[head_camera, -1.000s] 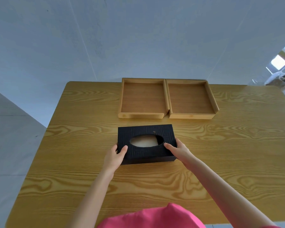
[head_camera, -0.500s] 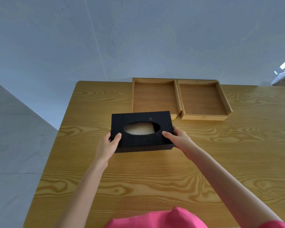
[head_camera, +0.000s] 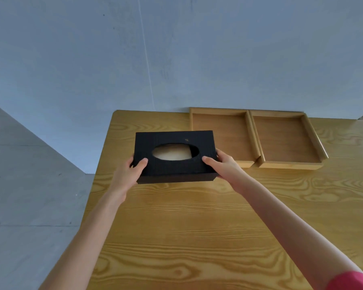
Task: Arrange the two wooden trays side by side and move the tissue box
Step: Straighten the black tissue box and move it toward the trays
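Observation:
A black tissue box (head_camera: 174,170) with an oval opening on top is held above the wooden table (head_camera: 208,227), lifted clear of its surface. My left hand (head_camera: 130,173) grips its left end and my right hand (head_camera: 222,167) grips its right end. Two shallow wooden trays stand side by side at the table's far edge: the left tray (head_camera: 224,136) and the right tray (head_camera: 285,139), their inner walls touching. The box covers the left tray's near left corner.
The table's left edge (head_camera: 96,185) drops to a grey floor (head_camera: 29,206). A pale wall (head_camera: 176,49) rises right behind the trays. Bare wood lies left of the trays and across the near half of the table.
Both hands have lifted the tissue box off the table and carried it away from me and to the left, so it now overlaps the left tray's corner. The trays have not moved.

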Tool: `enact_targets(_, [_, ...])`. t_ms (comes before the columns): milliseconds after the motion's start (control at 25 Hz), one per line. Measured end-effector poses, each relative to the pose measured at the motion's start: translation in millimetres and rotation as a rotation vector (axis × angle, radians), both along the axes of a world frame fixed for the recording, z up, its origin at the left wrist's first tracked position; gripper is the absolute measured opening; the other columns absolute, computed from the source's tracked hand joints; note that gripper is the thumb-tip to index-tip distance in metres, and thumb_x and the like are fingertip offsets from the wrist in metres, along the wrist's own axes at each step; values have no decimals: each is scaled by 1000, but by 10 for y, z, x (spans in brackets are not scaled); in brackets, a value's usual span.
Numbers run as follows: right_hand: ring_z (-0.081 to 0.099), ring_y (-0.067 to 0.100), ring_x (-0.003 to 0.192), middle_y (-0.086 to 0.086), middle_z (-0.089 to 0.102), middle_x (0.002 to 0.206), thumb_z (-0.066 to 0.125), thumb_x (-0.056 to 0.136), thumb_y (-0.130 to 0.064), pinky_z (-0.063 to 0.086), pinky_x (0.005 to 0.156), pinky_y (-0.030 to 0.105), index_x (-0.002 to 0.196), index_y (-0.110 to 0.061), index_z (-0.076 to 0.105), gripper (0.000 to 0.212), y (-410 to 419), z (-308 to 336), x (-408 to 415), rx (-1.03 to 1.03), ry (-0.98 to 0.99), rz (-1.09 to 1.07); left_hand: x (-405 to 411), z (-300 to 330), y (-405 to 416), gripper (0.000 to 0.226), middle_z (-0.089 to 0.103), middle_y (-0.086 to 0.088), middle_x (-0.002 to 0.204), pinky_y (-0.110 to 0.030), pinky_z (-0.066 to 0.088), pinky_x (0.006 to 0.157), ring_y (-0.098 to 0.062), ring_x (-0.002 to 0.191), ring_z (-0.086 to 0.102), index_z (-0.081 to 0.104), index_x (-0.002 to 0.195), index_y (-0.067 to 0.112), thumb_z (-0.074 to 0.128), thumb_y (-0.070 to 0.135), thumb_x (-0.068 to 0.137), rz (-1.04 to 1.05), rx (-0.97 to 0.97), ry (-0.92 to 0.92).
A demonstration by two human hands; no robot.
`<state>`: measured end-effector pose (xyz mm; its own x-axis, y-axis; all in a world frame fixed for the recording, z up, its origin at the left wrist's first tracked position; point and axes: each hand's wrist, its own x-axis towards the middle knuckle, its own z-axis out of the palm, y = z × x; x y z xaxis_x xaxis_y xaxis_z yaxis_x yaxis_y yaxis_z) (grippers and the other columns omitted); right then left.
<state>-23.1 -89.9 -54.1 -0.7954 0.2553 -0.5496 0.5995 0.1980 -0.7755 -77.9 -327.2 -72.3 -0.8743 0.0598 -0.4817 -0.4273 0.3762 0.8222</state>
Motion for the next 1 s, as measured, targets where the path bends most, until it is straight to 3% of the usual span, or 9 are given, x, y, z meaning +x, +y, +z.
enact_targets(200, [55, 19, 108, -4, 57, 117, 54, 86, -39, 45, 100, 41, 135, -30, 36, 53, -218, -42, -556, 46, -20, 22, -497, 0, -209, 54, 46, -6, 137, -42, 44, 98, -23, 120, 47, 36, 136, 16, 51, 36, 87, 40, -4, -10])
enact_targets(480, [54, 23, 113, 3, 55, 128, 54, 86, -39, 45, 100, 42, 137, -26, 34, 56, -513, -257, -1273, 70, -54, 66, -1155, -141, -465, 36, 58, 0, 109, -34, 44, 83, -20, 102, 54, 50, 122, 19, 49, 30, 88, 67, -13, 4])
enact_targets(640, [55, 20, 108, 2, 56, 125, 54, 87, -38, 46, 92, 33, 136, -24, 36, 54, -615, -374, -1600, 61, -69, 73, -1452, -323, -532, 17, 61, 5, 96, -39, 47, 91, -21, 102, 57, 53, 104, 28, 50, 29, 87, 130, -4, 1])
enact_targets(720, [54, 19, 107, 0, 56, 125, 53, 88, -37, 45, 89, 32, 134, -25, 37, 51, -644, -428, -1727, 54, -54, 59, -1577, -392, -534, 14, 61, 11, 91, -35, 46, 86, -19, 100, 57, 52, 99, 31, 51, 30, 86, 158, 6, 5])
enact_targets(1000, [49, 14, 98, -1, 56, 123, 49, 90, -36, 41, 72, 23, 131, -23, 40, 44, -689, -529, -2022, 87, -7, 60, -1888, -506, -493, 30, 60, 8, 99, -41, 47, 94, -20, 102, 56, 52, 115, 25, 49, 34, 87, 116, -74, 75])
